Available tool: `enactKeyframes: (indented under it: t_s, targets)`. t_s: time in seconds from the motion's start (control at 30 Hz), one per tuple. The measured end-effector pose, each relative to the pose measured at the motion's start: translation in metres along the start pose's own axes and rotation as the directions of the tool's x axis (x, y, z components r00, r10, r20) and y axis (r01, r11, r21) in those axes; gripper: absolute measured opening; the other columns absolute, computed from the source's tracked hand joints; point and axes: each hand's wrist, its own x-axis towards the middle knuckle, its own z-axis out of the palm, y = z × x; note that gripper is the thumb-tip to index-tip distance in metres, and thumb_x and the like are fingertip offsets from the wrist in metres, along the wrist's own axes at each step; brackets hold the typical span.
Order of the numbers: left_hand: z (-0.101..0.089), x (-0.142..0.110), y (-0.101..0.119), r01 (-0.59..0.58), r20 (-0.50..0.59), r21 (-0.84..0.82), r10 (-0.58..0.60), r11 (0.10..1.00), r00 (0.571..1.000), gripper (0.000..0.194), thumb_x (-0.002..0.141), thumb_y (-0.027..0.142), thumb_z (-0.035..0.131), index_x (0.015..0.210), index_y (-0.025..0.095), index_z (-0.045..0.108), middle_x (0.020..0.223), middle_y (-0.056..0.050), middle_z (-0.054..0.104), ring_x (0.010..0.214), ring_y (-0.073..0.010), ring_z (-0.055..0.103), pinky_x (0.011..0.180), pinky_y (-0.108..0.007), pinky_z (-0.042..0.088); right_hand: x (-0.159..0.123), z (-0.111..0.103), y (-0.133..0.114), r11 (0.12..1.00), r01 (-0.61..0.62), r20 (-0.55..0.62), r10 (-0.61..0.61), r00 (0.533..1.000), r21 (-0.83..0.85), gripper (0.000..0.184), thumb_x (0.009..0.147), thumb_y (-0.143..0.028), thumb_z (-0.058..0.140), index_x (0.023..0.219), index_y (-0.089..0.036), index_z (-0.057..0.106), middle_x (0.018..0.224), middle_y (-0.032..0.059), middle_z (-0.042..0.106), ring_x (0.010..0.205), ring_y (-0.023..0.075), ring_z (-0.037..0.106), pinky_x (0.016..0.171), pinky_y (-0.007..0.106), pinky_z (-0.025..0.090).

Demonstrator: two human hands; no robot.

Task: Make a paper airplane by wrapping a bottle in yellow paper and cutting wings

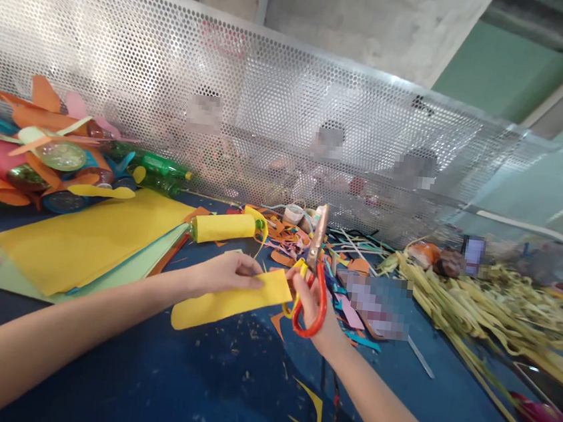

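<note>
My left hand (227, 274) pinches a strip of yellow paper (221, 304) and holds it just above the blue table (194, 376). My right hand (309, 301) grips scissors (315, 275) with orange and yellow handles, its fingers through the loops. The blades point up and away, right beside the strip's right end. Both hands hover near the table's middle.
A stack of yellow and green paper sheets (92, 241) lies at left, with a bottle wrapped in yellow paper (224, 226) behind it. Paper flowers and green bottles (61, 154) pile up far left. Paper scraps (337, 254) and pale straw-like strips (492, 314) cover the right. A perforated metal screen (271, 116) stands behind, with people beyond it.
</note>
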Motion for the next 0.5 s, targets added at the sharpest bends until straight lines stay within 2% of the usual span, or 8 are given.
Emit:
enactKeyframes:
  t_s: [0.03, 0.1, 0.17, 0.23, 0.3, 0.37, 0.43, 0.5]
  targets:
    - [-0.002, 0.002, 0.000, -0.009, -0.034, -0.034, 0.008, 0.999, 0.999, 0.020, 0.073, 0.037, 0.069, 0.081, 0.018, 0.068, 0.075, 0.000, 0.065, 0.066, -0.0131, 0.057, 0.059, -0.022, 0.039, 0.001, -0.001, -0.001, 0.997, -0.009, 0.002, 0.009, 1.000, 0.074, 0.034, 0.082, -0.057, 0.050, 0.082, -0.023, 0.054, 0.086, 0.0056, 0.064, 0.095, 0.0240, 0.061, 0.088, 0.038, 0.048]
    - [-0.005, 0.004, 0.001, -0.024, -0.100, -0.123, 0.012, 0.992, 0.995, 0.021, 0.074, 0.037, 0.068, 0.081, 0.018, 0.065, 0.078, -0.001, 0.066, 0.066, -0.0127, 0.058, 0.060, -0.022, 0.041, 0.000, -0.003, -0.004, 0.979, -0.040, 0.076, 0.026, 0.997, 0.199, 0.048, 0.083, -0.067, 0.038, 0.081, -0.023, 0.055, 0.083, 0.0065, 0.065, 0.098, 0.0243, 0.061, 0.091, 0.039, 0.047]
    - [-0.007, 0.004, 0.003, -0.034, -0.166, -0.218, -0.002, 0.975, 0.986, 0.024, 0.075, 0.039, 0.068, 0.084, 0.018, 0.061, 0.074, 0.000, 0.065, 0.060, -0.0116, 0.057, 0.057, -0.022, 0.041, -0.002, -0.003, -0.008, 0.970, -0.091, 0.181, 0.050, 0.982, 0.224, 0.053, 0.083, -0.070, 0.033, 0.082, -0.023, 0.057, 0.080, 0.0065, 0.065, 0.097, 0.0237, 0.062, 0.092, 0.039, 0.047]
    - [-0.006, 0.004, 0.005, -0.056, -0.213, -0.295, -0.009, 0.954, 0.977, 0.027, 0.077, 0.040, 0.066, 0.088, 0.018, 0.057, 0.072, 0.000, 0.064, 0.056, -0.0112, 0.057, 0.054, -0.023, 0.042, -0.007, -0.001, -0.012, 0.981, -0.132, 0.233, 0.097, 0.968, 0.142, 0.051, 0.084, -0.068, 0.037, 0.084, -0.022, 0.058, 0.078, 0.0057, 0.064, 0.091, 0.0228, 0.063, 0.089, 0.038, 0.048]
    - [-0.003, 0.002, 0.006, -0.095, -0.243, -0.345, 0.009, 0.934, 0.970, 0.028, 0.078, 0.040, 0.066, 0.090, 0.018, 0.054, 0.074, 0.000, 0.064, 0.059, -0.0116, 0.058, 0.056, -0.023, 0.044, -0.013, 0.005, -0.012, 0.991, -0.129, 0.213, 0.117, 0.970, 0.045, 0.049, 0.083, -0.068, 0.040, 0.082, -0.021, 0.057, 0.072, 0.0041, 0.060, 0.076, 0.0211, 0.062, 0.077, 0.037, 0.052]
    - [0.000, 0.001, 0.007, -0.120, -0.261, -0.382, 0.017, 0.916, 0.965, 0.030, 0.078, 0.040, 0.067, 0.092, 0.018, 0.053, 0.076, -0.001, 0.065, 0.062, -0.0124, 0.060, 0.058, -0.023, 0.046, -0.018, 0.011, -0.010, 0.995, -0.095, 0.179, 0.097, 0.979, -0.021, 0.052, 0.082, -0.070, 0.038, 0.083, -0.020, 0.053, 0.066, 0.0015, 0.053, 0.059, 0.0179, 0.055, 0.062, 0.035, 0.052]
    - [0.004, 0.000, 0.008, -0.118, -0.266, -0.409, 0.005, 0.905, 0.964, 0.031, 0.076, 0.041, 0.068, 0.091, 0.019, 0.052, 0.076, -0.001, 0.065, 0.063, -0.0129, 0.061, 0.058, -0.024, 0.047, -0.023, 0.015, -0.007, 0.993, -0.050, 0.162, 0.067, 0.985, -0.104, 0.053, 0.084, -0.070, 0.034, 0.084, -0.020, 0.051, 0.066, 0.0008, 0.050, 0.055, 0.0161, 0.050, 0.056, 0.033, 0.051]
    - [0.008, -0.002, 0.010, -0.108, -0.276, -0.428, -0.015, 0.897, 0.961, 0.032, 0.074, 0.041, 0.069, 0.089, 0.018, 0.052, 0.074, 0.000, 0.065, 0.062, -0.0130, 0.061, 0.057, -0.024, 0.048, -0.026, 0.015, -0.007, 0.971, 0.030, 0.162, 0.009, 0.987, -0.237, 0.051, 0.087, -0.066, 0.031, 0.081, -0.019, 0.052, 0.067, 0.0021, 0.051, 0.058, 0.0163, 0.051, 0.056, 0.032, 0.051]
